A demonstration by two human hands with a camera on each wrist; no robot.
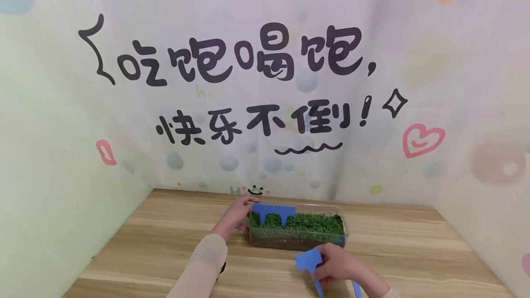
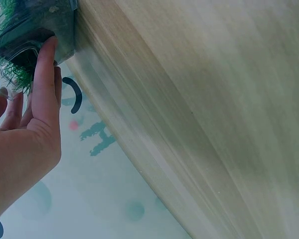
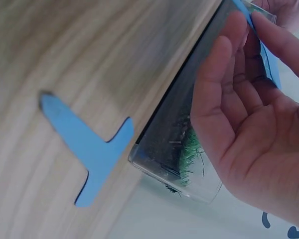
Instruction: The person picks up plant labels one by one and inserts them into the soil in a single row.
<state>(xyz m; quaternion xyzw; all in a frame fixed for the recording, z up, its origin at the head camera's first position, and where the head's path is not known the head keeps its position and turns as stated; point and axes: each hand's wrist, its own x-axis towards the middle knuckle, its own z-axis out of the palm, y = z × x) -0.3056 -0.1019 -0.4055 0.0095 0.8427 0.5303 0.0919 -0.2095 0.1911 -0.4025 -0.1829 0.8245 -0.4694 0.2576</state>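
Note:
A clear plastic planter box [image 1: 296,243] holds dark soil and green grass [image 1: 319,224]. Two blue T-shaped plant labels [image 1: 285,213] stand in the grass near its left end. My left hand [image 1: 239,213] grips that end, thumb [image 2: 46,64] against the wall and fingers by the rim [image 2: 12,107]. In front of the box, my right hand [image 1: 337,262] pinches another blue plant label [image 1: 309,260], its stem pointing down. One more blue label [image 3: 92,154] lies on the table in the right wrist view, mostly hidden by the right hand in the head view.
The wooden table [image 1: 165,238] runs back to a printed fabric wall [image 1: 256,164] close behind the box. Side walls [image 1: 54,187] stand left and right. A small dark object [image 1: 222,269] shows beside the left sleeve.

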